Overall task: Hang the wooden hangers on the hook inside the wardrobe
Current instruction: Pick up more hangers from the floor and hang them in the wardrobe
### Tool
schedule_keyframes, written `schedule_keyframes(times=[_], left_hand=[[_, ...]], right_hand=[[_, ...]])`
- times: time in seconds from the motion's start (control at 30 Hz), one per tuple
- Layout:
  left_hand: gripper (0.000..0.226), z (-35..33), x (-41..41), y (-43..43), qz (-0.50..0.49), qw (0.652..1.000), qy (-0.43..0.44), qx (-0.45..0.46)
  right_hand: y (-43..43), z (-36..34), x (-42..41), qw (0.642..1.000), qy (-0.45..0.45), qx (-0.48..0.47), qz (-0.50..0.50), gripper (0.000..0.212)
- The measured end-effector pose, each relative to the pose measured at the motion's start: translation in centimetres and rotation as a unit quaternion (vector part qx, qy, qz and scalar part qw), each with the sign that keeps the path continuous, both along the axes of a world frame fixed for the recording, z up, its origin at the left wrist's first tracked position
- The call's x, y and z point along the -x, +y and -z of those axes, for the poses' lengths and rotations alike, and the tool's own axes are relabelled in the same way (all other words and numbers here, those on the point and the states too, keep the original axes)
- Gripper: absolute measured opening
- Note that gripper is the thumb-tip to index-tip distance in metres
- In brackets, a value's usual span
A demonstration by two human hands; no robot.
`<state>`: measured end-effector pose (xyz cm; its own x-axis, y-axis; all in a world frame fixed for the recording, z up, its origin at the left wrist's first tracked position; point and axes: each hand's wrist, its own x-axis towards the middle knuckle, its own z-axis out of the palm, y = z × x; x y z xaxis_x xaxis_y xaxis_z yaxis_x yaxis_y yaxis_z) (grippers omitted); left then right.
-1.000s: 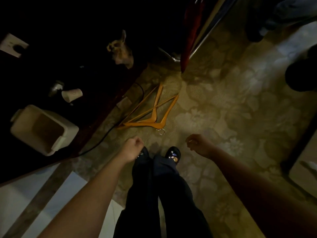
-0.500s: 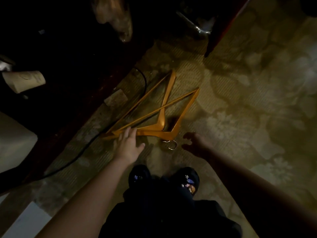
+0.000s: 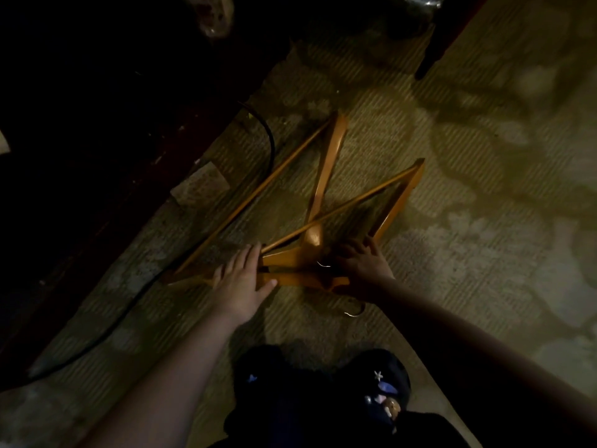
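Patterned carpet [image 3: 452, 286] fills the view, w/ dark furniture [image 3: 97, 124] along the left & a black cable [image 3: 269, 140] trailing beside it. Two wooden hangers [image 3: 326, 176] lie crossed, flat on the carpet near the furniture; no wardrobe hook in view. Left hand [image 3: 240, 279] rests on the near hanger's left arm, fingers fairly straight, thumb along its near edge, not closed round it. Right hand [image 3: 363, 266] sits in shadow over the crossed necks; can't tell if it grips. Prob. the pickup step: gather both necks together, keep the metal hooks [image 3: 352, 314] untangled & facing one way, lift clear of the cable.
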<state>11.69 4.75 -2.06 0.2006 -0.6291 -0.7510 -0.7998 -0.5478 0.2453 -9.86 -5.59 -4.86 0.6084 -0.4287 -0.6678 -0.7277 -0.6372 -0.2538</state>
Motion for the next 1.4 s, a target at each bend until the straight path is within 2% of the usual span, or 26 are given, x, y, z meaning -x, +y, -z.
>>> schedule_keyframes(times=[0.17, 0.3, 0.33, 0.4, 0.43, 0.53, 0.6, 0.67, 0.77, 0.9, 1.07, 1.23, 1.33, 1.4], left_hand=[[0.069, 0.4, 0.2, -0.2, 0.003, 1.0, 0.011, -0.006], [0.056, -0.4, 0.4, -1.1, -0.042, 0.999, 0.025, -0.009], [0.055, -0.7, 0.6, -1.4, -0.059, 0.998, 0.023, -0.002], [0.053, -1.5, 1.0, -2.0, -0.079, 0.997, 0.013, 0.015], [0.053, -2.0, 1.2, -2.4, -0.08, 0.996, 0.01, 0.023], [0.054, -3.6, 2.6, -3.4, -0.085, 0.996, 0.026, 0.026], [0.056, -4.4, 3.5, -4.0, -0.081, 0.996, 0.031, 0.009], [0.061, -4.3, 4.1, -4.6, -0.03, 0.999, 0.022, -0.001], [0.067, -3.3, 4.8, -5.4, 0.037, 0.999, 0.017, -0.014], [0.068, -1.2, 5.7, -6.4, 0.044, 0.997, -0.003, -0.058], [0.071, 1.6, 6.0, -6.2, 0.028, 0.998, -0.018, -0.061], [0.07, 1.8, 6.0, -6.1, 0.049, 0.996, -0.03, -0.069], [0.073, 0.2, 6.2, -5.3, 0.07, 0.997, -0.029, -0.017], [0.075, -1.9, 6.3, -5.1, 0.01, 1.0, 0.005, 0.01]], right_hand=[[0.0, 0.6, 0.9, 1.0, -0.027, 0.013, 0.008, 0.052], [0.3, -1.0, 3.0, 0.999, -0.033, 0.013, -0.004, 0.066], [0.5, -1.3, 3.8, 0.999, -0.036, 0.038, 0.0, 0.06], [1.2, -2.4, 5.7, 0.997, -0.025, 0.064, 0.031, 0.044], [1.5, -2.9, 6.7, 0.997, -0.016, 0.056, 0.05, 0.043], [2.5, -4.6, 9.3, 0.99, 0.003, 0.039, 0.133, 0.054], [3.1, -5.3, 10.5, 0.978, -0.01, 0.057, 0.2, 0.058], [3.5, -5.7, 11.3, 0.955, -0.036, 0.076, 0.283, 0.056], [3.5, -5.5, 11.6, 0.913, -0.051, 0.099, 0.393, 0.044], [3.1, -3.6, 11.1, 0.862, -0.041, 0.089, 0.497, 0.035], [3.5, -1.4, 10.2, 0.833, -0.058, 0.033, 0.55, 0.033], [3.3, -1.4, 10.4, 0.825, -0.075, -0.018, 0.559, 0.027], [3.1, -2.3, 10.7, 0.819, -0.074, -0.033, 0.567, 0.028], [2.7, -3.6, 10.6, 0.803, -0.082, -0.057, 0.587, 0.028]])
